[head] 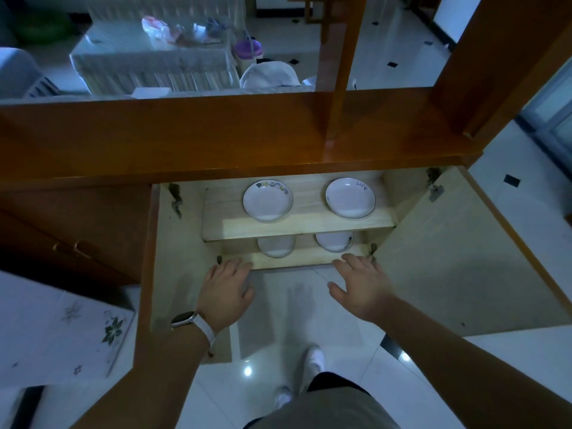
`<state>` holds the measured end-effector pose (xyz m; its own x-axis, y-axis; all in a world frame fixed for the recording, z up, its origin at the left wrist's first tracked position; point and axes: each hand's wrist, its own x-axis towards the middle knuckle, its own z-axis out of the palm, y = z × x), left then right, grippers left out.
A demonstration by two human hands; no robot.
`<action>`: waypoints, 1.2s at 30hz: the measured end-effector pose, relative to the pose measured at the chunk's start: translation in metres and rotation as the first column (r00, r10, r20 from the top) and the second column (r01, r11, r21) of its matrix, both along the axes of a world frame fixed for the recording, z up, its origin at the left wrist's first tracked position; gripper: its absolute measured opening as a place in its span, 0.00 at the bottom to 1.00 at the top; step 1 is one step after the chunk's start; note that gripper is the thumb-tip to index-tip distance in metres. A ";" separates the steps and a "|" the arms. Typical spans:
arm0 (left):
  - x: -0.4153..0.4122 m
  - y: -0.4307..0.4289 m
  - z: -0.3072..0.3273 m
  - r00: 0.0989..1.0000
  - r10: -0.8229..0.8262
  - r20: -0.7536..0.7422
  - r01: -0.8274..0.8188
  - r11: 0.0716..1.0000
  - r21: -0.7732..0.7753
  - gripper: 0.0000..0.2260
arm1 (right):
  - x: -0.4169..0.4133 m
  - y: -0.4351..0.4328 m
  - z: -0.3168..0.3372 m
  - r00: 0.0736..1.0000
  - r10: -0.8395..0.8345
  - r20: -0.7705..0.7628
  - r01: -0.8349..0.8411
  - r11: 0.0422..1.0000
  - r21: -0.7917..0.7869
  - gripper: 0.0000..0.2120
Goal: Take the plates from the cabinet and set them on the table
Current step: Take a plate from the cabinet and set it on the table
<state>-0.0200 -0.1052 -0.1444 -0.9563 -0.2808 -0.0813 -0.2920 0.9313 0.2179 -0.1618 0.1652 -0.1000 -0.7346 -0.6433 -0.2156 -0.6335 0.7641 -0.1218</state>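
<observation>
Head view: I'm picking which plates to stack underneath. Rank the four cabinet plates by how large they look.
1. Upper-right plate and upper-left plate: about alike.
2. Lower-left plate and lower-right plate: look smaller, but the shelf hides part of each and they sit farther away, so true size is unsure.

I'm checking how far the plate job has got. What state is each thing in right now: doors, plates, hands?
left cabinet door: swung open.
right cabinet door: swung open.
upper-shelf left plate: lying flat, untouched.
upper-shelf right plate: lying flat, untouched.
lower-shelf left plate: flat, partly hidden by the shelf above.
lower-shelf right plate: flat, partly hidden.
left hand: open, empty.
right hand: open, empty.
</observation>
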 end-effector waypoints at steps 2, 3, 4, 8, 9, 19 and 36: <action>-0.008 -0.003 -0.005 1.000 0.003 -0.001 -0.003 1.000 0.016 0.23 | -0.006 -0.008 -0.002 0.999 0.033 0.014 -0.033 0.999 -0.020 0.30; -0.012 -0.005 -0.009 1.000 0.013 0.003 -0.013 1.000 0.025 0.23 | -0.009 -0.011 -0.004 0.999 0.048 0.017 -0.047 0.998 -0.031 0.31; -0.015 -0.008 -0.014 1.000 0.025 0.009 -0.025 0.999 0.030 0.23 | -0.014 -0.014 -0.006 0.998 0.059 0.019 -0.058 0.997 -0.041 0.31; -0.026 -0.019 -0.025 0.995 0.059 0.080 -0.062 0.998 0.032 0.25 | -0.037 -0.026 -0.012 0.995 0.095 0.030 -0.093 0.993 -0.072 0.27; -0.029 -0.021 -0.026 0.993 0.068 0.097 -0.071 0.997 0.028 0.25 | -0.044 -0.030 -0.013 0.993 0.107 0.047 -0.104 0.992 -0.068 0.26; -0.047 -0.031 -0.036 0.983 0.138 0.121 -0.147 0.986 0.072 0.26 | -0.089 -0.054 -0.025 0.984 0.158 0.085 -0.152 0.986 -0.071 0.25; -0.091 -0.053 -0.070 0.977 0.085 0.195 -0.113 0.984 0.135 0.26 | -0.105 -0.089 -0.061 0.973 0.144 0.180 -0.139 0.989 -0.044 0.29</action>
<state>-0.1107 -0.1579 -0.2148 -0.8881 -0.3452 -0.3036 -0.4296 0.8583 0.2806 -0.2671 0.0764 -0.1607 -0.5859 -0.7464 -0.3158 -0.6999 0.6624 -0.2671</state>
